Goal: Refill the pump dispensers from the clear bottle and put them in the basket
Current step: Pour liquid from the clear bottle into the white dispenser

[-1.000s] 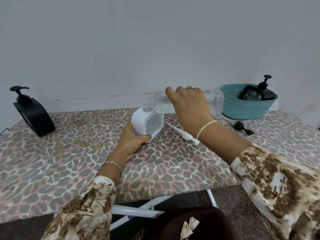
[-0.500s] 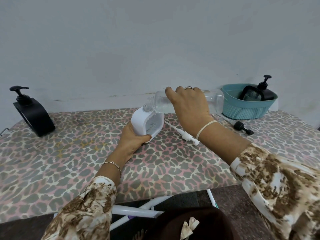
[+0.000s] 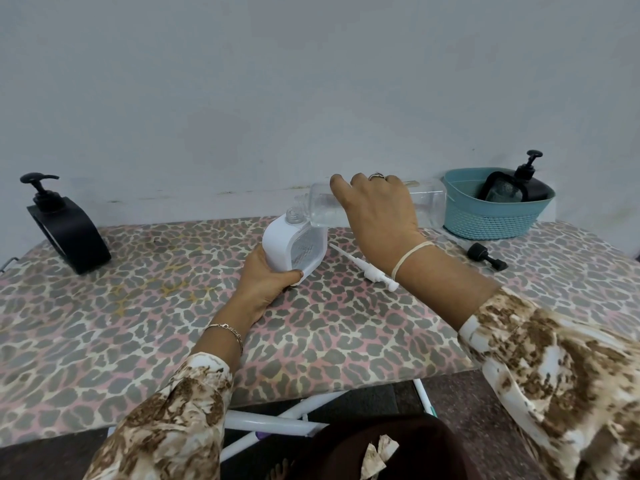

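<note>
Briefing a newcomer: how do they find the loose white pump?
On the leopard-print table, look just right of the white dispenser in the left hand. The white pump lies flat there; the other loose pump, by the teal basket, is black.

Leopard-print table (image 3: 138, 323): black dispenser (image 3: 69, 233), white pump (image 3: 367, 270), black pump (image 3: 485, 257), teal basket (image 3: 491, 220).

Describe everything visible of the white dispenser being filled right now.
The white dispenser is a rounded, boxy body of smooth white plastic with a clear window on its face and a short clear neck on top, open, no pump fitted. It stands slightly tilted on the patterned table. The left hand grips its lower end. The clear bottle, tipped almost level by the right hand, has its mouth at the neck; contact is unclear. A white pump lies beside it.
</note>
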